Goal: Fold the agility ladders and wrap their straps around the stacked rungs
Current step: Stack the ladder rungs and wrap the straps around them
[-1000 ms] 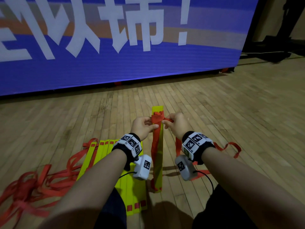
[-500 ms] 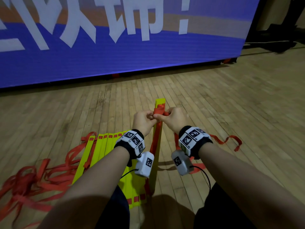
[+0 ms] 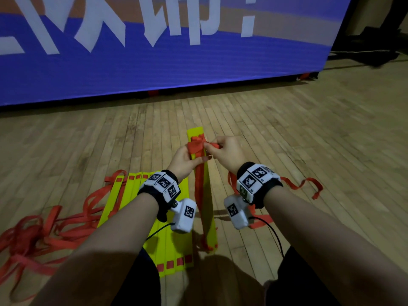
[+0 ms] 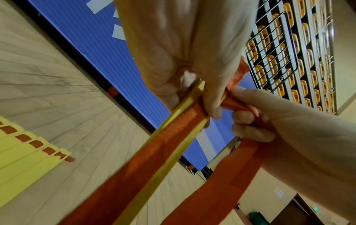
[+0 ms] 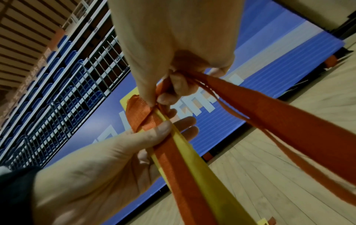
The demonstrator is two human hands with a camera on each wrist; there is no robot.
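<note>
Where wooden floor (image 3: 309, 133) meets blue banner (image 3: 154, 69), yellow rungs (image 3: 167, 246) lie.

Blue banner (image 3: 154, 69): big white Chinese chars, cropped at top, can't read; "!" at end. Wrist bands (image 3: 164, 183): black-white square marker codes, no text.

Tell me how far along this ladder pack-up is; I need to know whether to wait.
One ladder's rungs look stacked into a yellow bundle standing on end. In hand: the left hand grips its top while the right hand pinches the orange strap, a wrap already bunched there. Left: more strap trails on the floor, and a second ladder lies flat with tangled straps.
</note>
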